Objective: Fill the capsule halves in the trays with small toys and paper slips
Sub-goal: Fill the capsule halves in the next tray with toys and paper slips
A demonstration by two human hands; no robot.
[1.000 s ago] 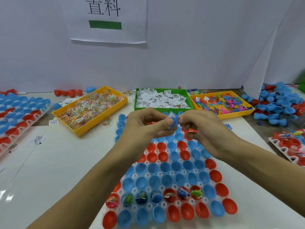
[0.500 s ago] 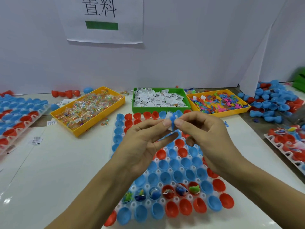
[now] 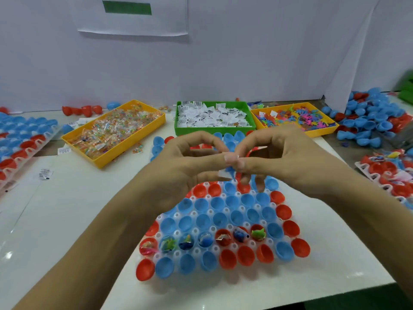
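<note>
**Pinching a blue toy and paper slip over the capsule tray**

Holding position was above the far half of the white capsule tray [image 3: 214, 249], where the left hand [image 3: 178, 173] and right hand [image 3: 288, 162] met fingertip to fingertip. Between them sat a small blue toy [image 3: 230, 170] with a white paper slip [image 3: 222, 173] against it; both hands had fingers curled and pinched on this pair, though which fingers carried which piece could not be told.

Tray contents: red and blue capsule halves [image 3: 232, 202], open side up, set in rows. One row near the front held filled halves [image 3: 222, 238], seven in number, showing small coloured toys; the front row and the rows behind appeared unfilled.

Supply bins, along the back of the white table [image 3: 67, 209]:
- green bin [image 3: 178, 128], centre, folded paper slips;
- yellow bin [image 3: 321, 132], right of it, loose multicoloured toys;
- larger yellow bin [image 3: 129, 151], left and set at an angle, clear packets of small coloured items.

Further stock: a heap of loose blue and red capsule halves [image 3: 371, 121] at far right; a second tray [image 3: 388, 173] at the right edge; another tray of halves [image 3: 22, 139] at the left edge. A white sheet with a green bar [image 3: 127, 7] hung on the wall behind.
</note>
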